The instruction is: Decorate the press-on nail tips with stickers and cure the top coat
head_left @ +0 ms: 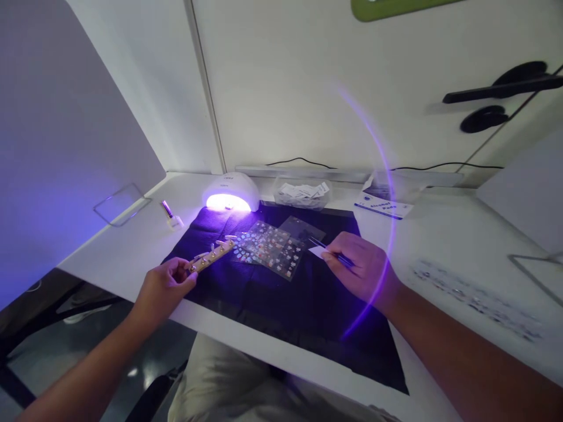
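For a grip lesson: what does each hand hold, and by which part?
Left hand: nail-tip stand, by its near end. Right hand: tweezers, behind the tips; white card, by one edge.

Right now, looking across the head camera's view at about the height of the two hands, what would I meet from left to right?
Left hand → tan strip with nail tips → overlapping sticker sheets → right hand → blurred row of small pieces.

White table (136, 255), pale walls (281, 99), violet light (65, 176).
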A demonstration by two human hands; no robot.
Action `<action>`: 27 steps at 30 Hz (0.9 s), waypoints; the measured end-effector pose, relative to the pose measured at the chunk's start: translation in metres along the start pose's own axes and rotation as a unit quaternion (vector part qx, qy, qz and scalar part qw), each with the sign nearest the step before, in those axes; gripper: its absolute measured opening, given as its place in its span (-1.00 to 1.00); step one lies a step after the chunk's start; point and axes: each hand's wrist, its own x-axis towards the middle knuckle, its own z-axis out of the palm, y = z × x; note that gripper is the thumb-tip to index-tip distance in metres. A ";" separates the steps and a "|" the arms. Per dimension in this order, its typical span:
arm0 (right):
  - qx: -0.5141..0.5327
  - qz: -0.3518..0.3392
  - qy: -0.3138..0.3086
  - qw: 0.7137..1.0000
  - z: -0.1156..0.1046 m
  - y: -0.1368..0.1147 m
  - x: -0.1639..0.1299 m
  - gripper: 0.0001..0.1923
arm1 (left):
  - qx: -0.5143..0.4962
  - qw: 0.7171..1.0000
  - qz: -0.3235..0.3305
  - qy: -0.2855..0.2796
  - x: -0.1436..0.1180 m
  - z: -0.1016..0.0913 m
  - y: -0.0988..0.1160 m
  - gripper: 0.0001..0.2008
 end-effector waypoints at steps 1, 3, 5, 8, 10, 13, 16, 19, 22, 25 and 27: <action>-0.001 0.002 0.000 1.000 0.000 0.000 0.000 -0.86 | -0.020 1.000 0.017 -0.011 -0.005 0.003 0.004 -0.80; -0.002 0.006 0.001 1.000 0.001 0.000 0.000 -0.86 | -0.058 0.996 0.052 -0.046 -0.013 0.009 0.012 -0.80; -0.001 0.012 0.002 1.000 0.001 0.000 0.000 -0.85 | -0.087 0.988 0.088 -0.090 -0.019 0.015 0.021 -0.81; 0.003 0.018 0.000 1.000 0.001 -0.002 0.000 -0.84 | -0.107 0.971 0.143 -0.158 -0.018 0.023 0.038 -0.87; 0.006 0.022 -0.004 1.000 0.000 -0.005 0.001 -0.83 | -0.107 0.958 0.179 -0.198 -0.011 0.027 0.050 -0.90; 0.010 0.026 -0.007 1.000 -0.002 -0.008 0.001 -0.83 | -0.093 0.938 0.232 -0.241 0.005 0.030 0.068 -0.96; 0.015 0.022 -0.005 1.000 -0.002 -0.008 0.001 -0.83 | -0.064 0.921 0.275 -0.270 0.022 0.031 0.079 -0.95; 0.021 0.013 -0.006 1.000 -0.001 -0.007 0.000 -0.82 | -0.035 0.913 0.289 -0.286 0.032 0.028 0.080 -0.84; 0.027 0.007 -0.010 1.000 0.000 -0.008 -0.001 -0.81 | -0.018 0.922 0.277 -0.272 0.040 0.018 0.069 -0.69; 0.033 0.000 -0.017 0.999 0.001 -0.008 -0.002 -0.81 | 0.001 0.950 0.232 -0.209 0.054 0.004 0.052 -0.69; 0.037 -0.003 -0.020 0.999 0.002 -0.008 -0.002 -0.82 | 0.028 0.970 0.185 -0.153 0.071 -0.003 0.043 -0.70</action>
